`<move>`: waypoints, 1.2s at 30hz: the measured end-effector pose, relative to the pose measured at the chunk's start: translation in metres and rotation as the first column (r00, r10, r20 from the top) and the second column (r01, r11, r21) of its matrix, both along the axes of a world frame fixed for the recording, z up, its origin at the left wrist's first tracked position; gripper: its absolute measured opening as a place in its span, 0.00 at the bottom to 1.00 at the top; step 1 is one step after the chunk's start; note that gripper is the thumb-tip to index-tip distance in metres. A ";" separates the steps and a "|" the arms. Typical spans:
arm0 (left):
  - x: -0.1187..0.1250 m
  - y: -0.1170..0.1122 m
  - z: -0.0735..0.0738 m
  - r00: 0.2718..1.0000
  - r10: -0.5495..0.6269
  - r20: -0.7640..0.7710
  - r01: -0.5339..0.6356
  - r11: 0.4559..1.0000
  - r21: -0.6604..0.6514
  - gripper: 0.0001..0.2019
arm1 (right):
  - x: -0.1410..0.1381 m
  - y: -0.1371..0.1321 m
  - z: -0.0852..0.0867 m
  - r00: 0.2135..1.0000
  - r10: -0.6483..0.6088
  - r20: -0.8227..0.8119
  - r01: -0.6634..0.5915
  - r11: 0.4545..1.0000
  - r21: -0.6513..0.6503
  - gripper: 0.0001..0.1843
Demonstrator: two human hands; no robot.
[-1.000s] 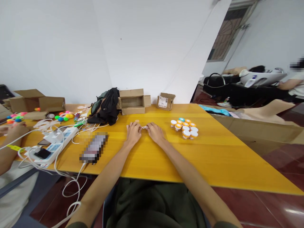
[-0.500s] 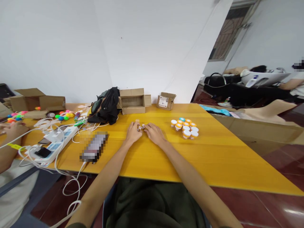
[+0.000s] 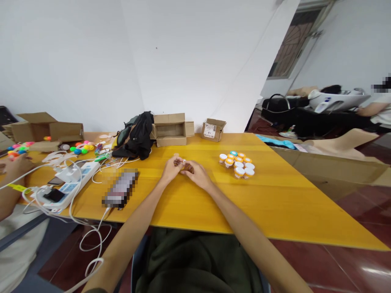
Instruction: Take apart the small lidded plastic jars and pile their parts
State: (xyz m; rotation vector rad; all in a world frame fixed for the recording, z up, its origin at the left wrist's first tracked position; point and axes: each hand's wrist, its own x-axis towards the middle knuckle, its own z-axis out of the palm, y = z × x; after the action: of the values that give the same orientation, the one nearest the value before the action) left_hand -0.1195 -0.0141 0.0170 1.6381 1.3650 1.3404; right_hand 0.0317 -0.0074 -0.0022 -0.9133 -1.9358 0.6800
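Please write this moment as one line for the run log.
left hand: pinching small white object | right hand: pinching same object | surface: yellow table | nearby: small jars on right

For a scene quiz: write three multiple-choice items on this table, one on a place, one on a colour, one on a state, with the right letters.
1. Where do the small jars stand relative to the person's hands?
A. to their right
B. to their left
C. on the floor

2. What colour is the table?
A. white
B. yellow
C. black

3. How are the left hand and right hand placed?
A. far apart
B. under the table
C. together around a small white thing

Key: 1 A, the jars stand right of the right hand. 2 B, the top is yellow. 3 C, the fingers meet at the small thing.
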 end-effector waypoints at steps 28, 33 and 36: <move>-0.001 0.004 -0.010 0.981 -0.194 -0.002 0.194 0.981 -0.026 0.16 | 0.004 0.009 -0.003 0.957 -0.054 -0.286 -0.038 0.951 -0.307 0.14; -0.001 0.002 -0.007 0.987 -0.157 -0.033 0.157 0.988 -0.006 0.13 | 0.002 0.008 -0.004 0.953 -0.034 -0.302 -0.071 0.942 -0.329 0.19; -0.001 0.000 -0.004 0.990 -0.131 -0.059 0.131 0.991 -0.006 0.12 | 0.002 0.008 -0.002 0.951 -0.028 -0.307 -0.081 0.939 -0.335 0.19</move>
State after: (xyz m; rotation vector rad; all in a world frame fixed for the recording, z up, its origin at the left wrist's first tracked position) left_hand -0.1204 -0.0138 0.0133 1.7468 1.2684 1.2232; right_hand 0.0333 0.0003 -0.0047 -0.9265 -1.5784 1.1346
